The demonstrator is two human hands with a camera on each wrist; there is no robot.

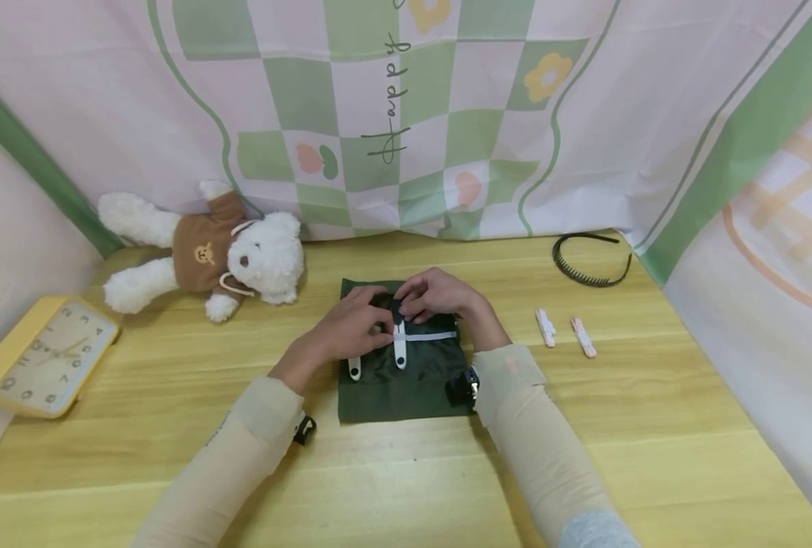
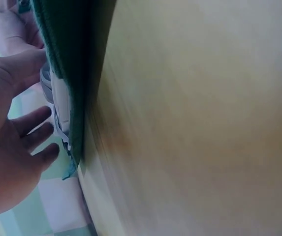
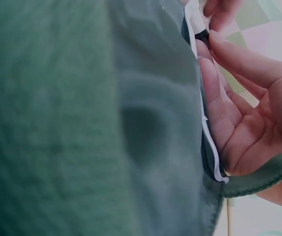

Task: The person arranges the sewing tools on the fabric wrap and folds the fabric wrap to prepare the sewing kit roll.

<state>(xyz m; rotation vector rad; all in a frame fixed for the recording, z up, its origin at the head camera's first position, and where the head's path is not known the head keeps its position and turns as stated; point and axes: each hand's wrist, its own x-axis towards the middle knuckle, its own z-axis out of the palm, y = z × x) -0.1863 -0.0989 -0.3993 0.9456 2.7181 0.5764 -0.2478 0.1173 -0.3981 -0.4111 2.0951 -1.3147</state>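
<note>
Fingers of the right hand (image 1: pixel 441 293) pinch the dark top of a white-handled tool (image 1: pixel 400 353) on the green cloth holder (image 1: pixel 399 405); the left hand (image 1: pixel 348 324) reaches its pale strap (image 1: pixel 433 336), its grip impossible to tell. A second white handle (image 1: pixel 355 368), at left, is partly hidden by that hand.

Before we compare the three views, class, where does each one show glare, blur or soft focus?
Head view: mostly sharp, with pale glare on the near middle of the table; left wrist view: the table's wood grain looks smeared and soft; right wrist view: the green cloth at the left is out of focus, while the right hand looks sharper.
</note>
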